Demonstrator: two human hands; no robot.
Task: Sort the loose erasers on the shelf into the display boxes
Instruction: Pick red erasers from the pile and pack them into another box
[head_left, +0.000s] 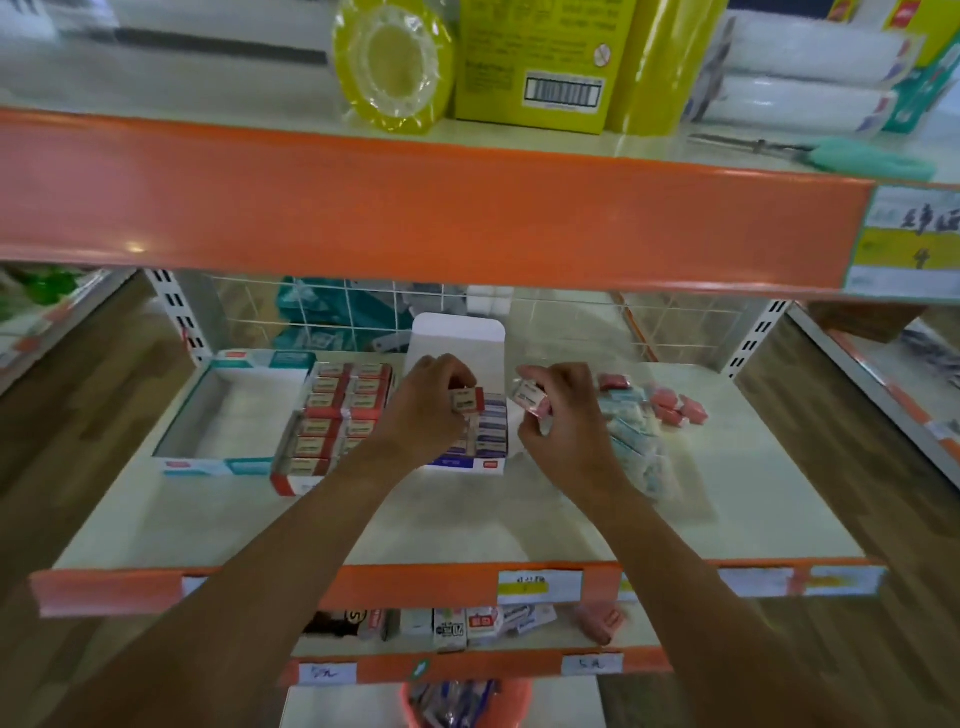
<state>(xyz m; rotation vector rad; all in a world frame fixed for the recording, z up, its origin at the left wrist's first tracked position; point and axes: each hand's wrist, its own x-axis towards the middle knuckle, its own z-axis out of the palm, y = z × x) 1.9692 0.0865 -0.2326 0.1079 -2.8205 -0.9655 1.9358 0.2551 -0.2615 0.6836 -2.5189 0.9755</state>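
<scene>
Nearest, two forearms cross the orange lip of the shelf (363, 519). Just past it, the left hand (431, 410) has its grip clamped on a red-sleeved eraser (467, 401), held over the blue display box (467, 464), whose rows are blue. The right hand (566, 415) pinches a white wrapped eraser (530, 397).

Sorting looks midway. Next, I'd judge, the red one belongs at nine o'clock, in the closely packed red display box (291, 484); any free slot there is hidden by the wrist. At three o'clock of the right hand lies the loose pile (634, 436), with pink erasers (675, 408) beyond. Far left sits a teal display box (208, 465).
</scene>
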